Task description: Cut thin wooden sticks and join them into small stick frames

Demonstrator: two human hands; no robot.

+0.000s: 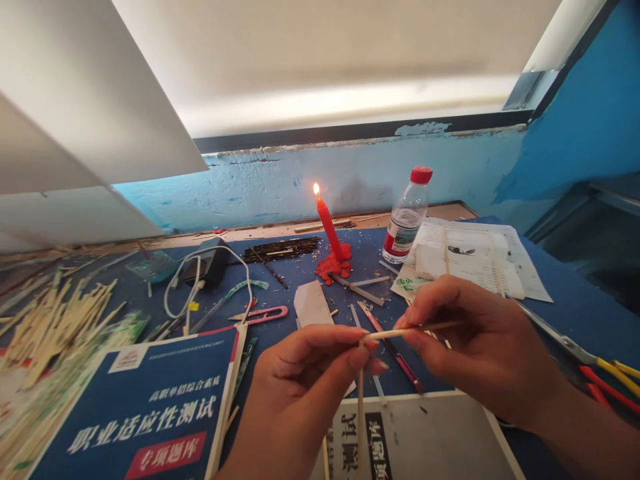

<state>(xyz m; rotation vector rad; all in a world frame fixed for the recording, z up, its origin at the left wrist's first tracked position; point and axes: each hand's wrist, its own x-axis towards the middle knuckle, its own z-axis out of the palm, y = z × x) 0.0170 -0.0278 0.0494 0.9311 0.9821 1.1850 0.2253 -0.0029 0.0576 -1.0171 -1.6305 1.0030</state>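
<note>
My left hand [307, 383] is closed, pinching the end of a thin pale wooden stick [387, 335] between thumb and fingers. The same stick runs across to my right hand [483, 347], which grips its other part with thumb and forefinger. A second thin stick [361, 407] hangs down from my left fingertips, meeting the first near its end; whether the two are joined I cannot tell. Beyond my hands a lit red candle [329, 230] stands slightly tilted in a mound of red wax [334, 265]. A red craft knife [397, 353] lies between and below my hands.
A plastic bottle [404, 223] stands behind papers [530, 263]. Pink-handled scissors [265, 315], a white cable [249, 280] and a blue book [165, 380] lie left. Several wooden sticks [75, 313] fill the far left. Pliers [580, 353] rest at right; a grey book [445, 433] is below.
</note>
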